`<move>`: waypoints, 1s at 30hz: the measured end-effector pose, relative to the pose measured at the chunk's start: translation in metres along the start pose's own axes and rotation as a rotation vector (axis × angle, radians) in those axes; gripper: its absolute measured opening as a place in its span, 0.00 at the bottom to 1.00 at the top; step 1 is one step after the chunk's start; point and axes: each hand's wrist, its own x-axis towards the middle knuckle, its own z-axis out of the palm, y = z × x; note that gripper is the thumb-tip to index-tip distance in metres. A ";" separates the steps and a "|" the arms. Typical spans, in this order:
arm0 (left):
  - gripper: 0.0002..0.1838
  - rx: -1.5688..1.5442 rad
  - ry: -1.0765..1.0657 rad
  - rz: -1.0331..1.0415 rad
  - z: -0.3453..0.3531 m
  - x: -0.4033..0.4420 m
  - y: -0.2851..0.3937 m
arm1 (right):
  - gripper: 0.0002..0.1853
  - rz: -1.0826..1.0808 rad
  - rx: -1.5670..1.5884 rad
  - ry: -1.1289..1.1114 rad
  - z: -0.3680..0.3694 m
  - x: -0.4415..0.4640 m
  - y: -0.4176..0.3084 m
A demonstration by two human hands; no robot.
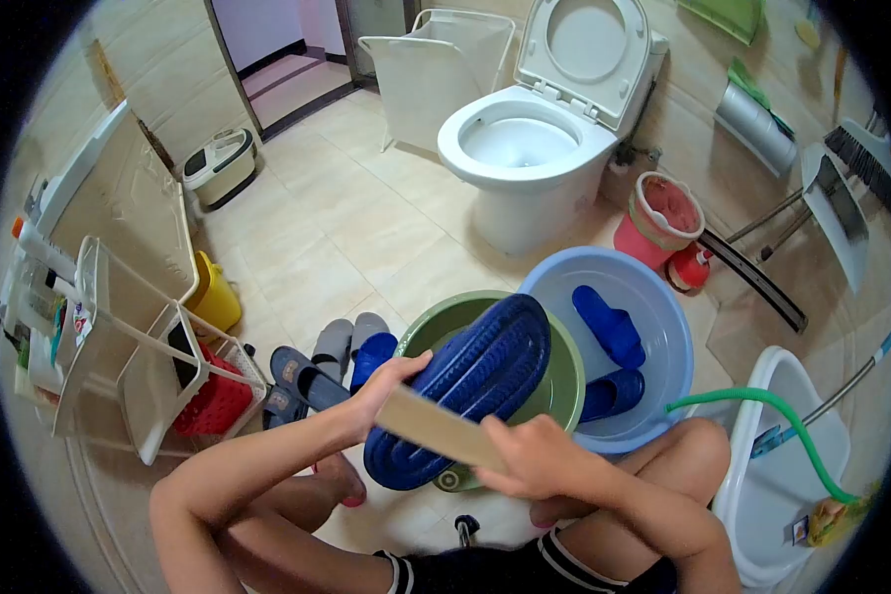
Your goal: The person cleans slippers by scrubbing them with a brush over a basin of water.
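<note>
My left hand is closed round the edge of a dark blue slipper, its ridged, wet-looking sole turned up toward me. In my right hand is a flat beige brush, laid across the lower part of the sole; its bristles, if any, are hidden underneath. The slipper is held tilted over a green basin, whose near side it partly covers. Beside that stands a light blue basin with two blue slippers in it, one farther back and one nearer.
Several slippers stand on the floor left of the green basin. A toilet with raised lid stands ahead, a pink bucket beside it. At right, a green hose hangs over a white tub. Shelving lines the left.
</note>
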 end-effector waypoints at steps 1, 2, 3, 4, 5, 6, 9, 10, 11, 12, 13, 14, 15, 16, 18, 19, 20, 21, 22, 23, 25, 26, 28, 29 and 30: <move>0.21 -0.004 -0.051 0.053 0.000 0.005 -0.004 | 0.21 -0.048 -0.050 0.008 0.001 0.000 0.001; 0.22 0.005 0.027 0.011 -0.003 0.006 -0.005 | 0.21 -0.096 -0.100 0.016 0.001 0.000 0.002; 0.22 0.014 0.106 -0.028 0.002 0.000 0.000 | 0.20 0.033 -0.149 0.040 -0.013 0.003 0.004; 0.23 -0.135 0.006 -0.055 0.004 0.003 0.001 | 0.20 0.126 -0.158 0.113 -0.022 0.005 0.016; 0.23 -0.228 -0.014 -0.084 -0.007 0.013 -0.002 | 0.20 0.217 -0.169 0.184 -0.027 0.007 0.026; 0.23 -0.244 -0.020 -0.091 -0.005 0.011 0.002 | 0.20 0.214 -0.174 0.183 -0.029 0.008 0.030; 0.24 -0.223 -0.019 -0.044 -0.006 0.013 0.000 | 0.21 0.265 -0.096 0.201 -0.024 0.009 0.032; 0.24 -0.191 -0.004 0.007 -0.007 0.013 0.000 | 0.22 0.193 -0.065 0.136 -0.015 0.008 0.025; 0.24 -0.190 -0.002 0.008 -0.005 0.012 0.001 | 0.22 0.120 -0.032 0.069 -0.007 0.007 0.017; 0.24 -0.113 0.039 0.047 0.000 0.007 0.004 | 0.22 0.031 -0.040 0.036 -0.001 0.006 0.007; 0.24 -0.034 0.078 0.082 0.002 0.004 0.006 | 0.22 -0.055 -0.044 0.004 0.001 0.005 -0.001; 0.24 -0.067 0.054 0.068 -0.001 0.007 0.004 | 0.21 -0.018 -0.076 -0.010 -0.001 0.005 -0.002; 0.24 -0.062 0.056 0.056 -0.002 0.010 0.000 | 0.21 -0.011 -0.065 -0.010 -0.005 0.007 0.003; 0.24 -0.121 0.039 0.035 -0.004 0.013 -0.002 | 0.21 0.099 -0.122 0.082 -0.013 0.009 0.014; 0.23 -0.138 0.024 0.051 -0.007 0.015 -0.004 | 0.19 0.260 -0.207 0.231 -0.025 0.013 0.033; 0.23 -0.137 0.023 0.053 -0.006 0.013 -0.004 | 0.19 0.311 -0.233 0.291 -0.028 0.014 0.040; 0.23 -0.156 0.032 0.049 -0.004 0.010 -0.003 | 0.20 0.291 -0.223 0.290 -0.029 0.015 0.042; 0.23 -0.174 0.042 0.044 -0.001 0.007 -0.002 | 0.20 0.292 -0.225 0.296 -0.026 0.013 0.037; 0.23 -0.171 0.041 0.047 -0.001 0.006 -0.001 | 0.20 0.265 -0.082 0.254 -0.018 0.012 0.026; 0.23 -0.147 0.038 0.049 -0.001 0.004 -0.001 | 0.20 0.234 0.062 0.209 -0.010 0.011 0.015; 0.23 -0.095 0.008 0.126 -0.015 0.005 -0.006 | 0.21 0.101 0.057 0.014 0.008 0.006 -0.008; 0.23 -0.045 0.011 0.136 -0.022 0.008 -0.011 | 0.21 -0.021 0.051 0.017 0.013 0.004 -0.014; 0.23 -0.045 0.044 0.119 -0.016 0.001 -0.012 | 0.21 0.069 -0.036 0.056 0.004 0.007 -0.004; 0.23 -0.097 0.076 0.099 -0.011 -0.002 -0.013 | 0.21 0.154 -0.133 0.092 -0.006 0.010 0.005; 0.24 -0.168 0.019 0.062 -0.017 -0.002 -0.013 | 0.23 0.256 -0.116 0.163 -0.012 0.014 0.019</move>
